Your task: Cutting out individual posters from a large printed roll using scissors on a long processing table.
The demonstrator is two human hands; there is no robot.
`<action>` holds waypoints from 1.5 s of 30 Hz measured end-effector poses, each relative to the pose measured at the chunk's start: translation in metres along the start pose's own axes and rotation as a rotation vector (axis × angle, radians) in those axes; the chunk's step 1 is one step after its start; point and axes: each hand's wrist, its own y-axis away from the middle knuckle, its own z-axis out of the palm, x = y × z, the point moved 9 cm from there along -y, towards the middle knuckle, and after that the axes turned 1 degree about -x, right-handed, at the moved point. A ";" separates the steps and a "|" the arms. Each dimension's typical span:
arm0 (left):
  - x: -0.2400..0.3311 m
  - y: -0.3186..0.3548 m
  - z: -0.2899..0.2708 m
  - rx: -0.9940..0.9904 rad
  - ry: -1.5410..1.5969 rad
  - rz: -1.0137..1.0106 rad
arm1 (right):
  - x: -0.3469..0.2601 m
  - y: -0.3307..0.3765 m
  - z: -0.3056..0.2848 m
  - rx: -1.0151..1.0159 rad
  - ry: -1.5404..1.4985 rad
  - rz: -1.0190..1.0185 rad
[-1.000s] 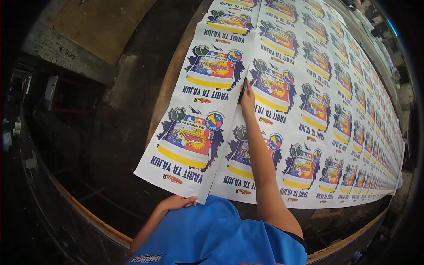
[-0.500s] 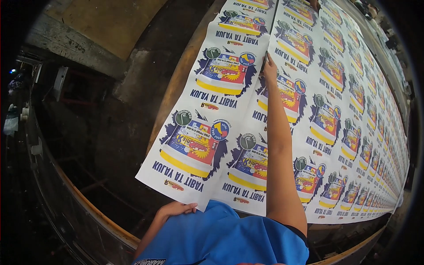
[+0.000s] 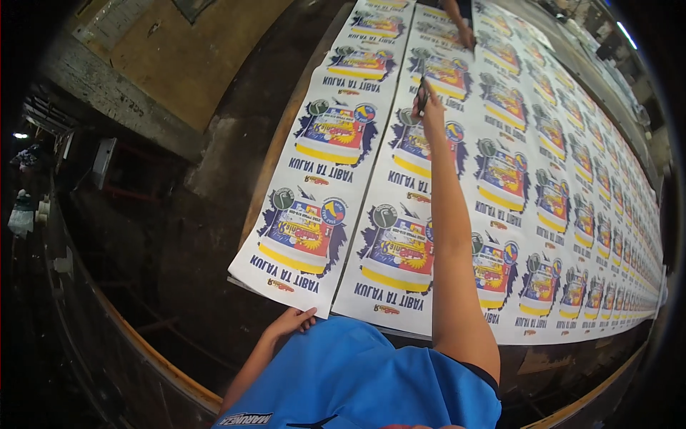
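A long strip of printed white sheet, with repeated blue, red and yellow designs, lies along the table's left side. A narrow dark gap parts it from the larger printed sheet on its right. My left hand is closed on the strip's near right corner, by my blue shirt. Farther out, my right hand grips scissors with black handles. The scissors are over the larger sheet's left column, right of the gap; whether the blades touch the sheet is unclear.
Another person's hand reaches in at the far end, over the larger sheet. The table's brown edge runs along the strip's left side. A dark floor lies to the left, with a concrete ledge beyond it.
The strip now lies apart from the larger sheet along a visible gap. My right hand and the scissors show over the larger sheet, and the other person's hand has come farther into view.
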 end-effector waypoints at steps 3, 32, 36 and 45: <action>-0.005 -0.006 0.009 -0.002 0.069 0.019 | -0.001 0.083 -0.016 -0.060 0.054 0.012; 0.026 -0.052 0.277 -0.159 0.020 0.313 | -0.004 0.738 -0.112 0.203 -0.016 0.569; 0.027 -0.042 0.278 -0.157 0.008 0.336 | -0.003 0.734 -0.116 0.208 0.033 0.482; 0.024 -0.034 0.273 -0.139 0.009 0.360 | 0.010 0.685 -0.134 0.162 0.098 0.490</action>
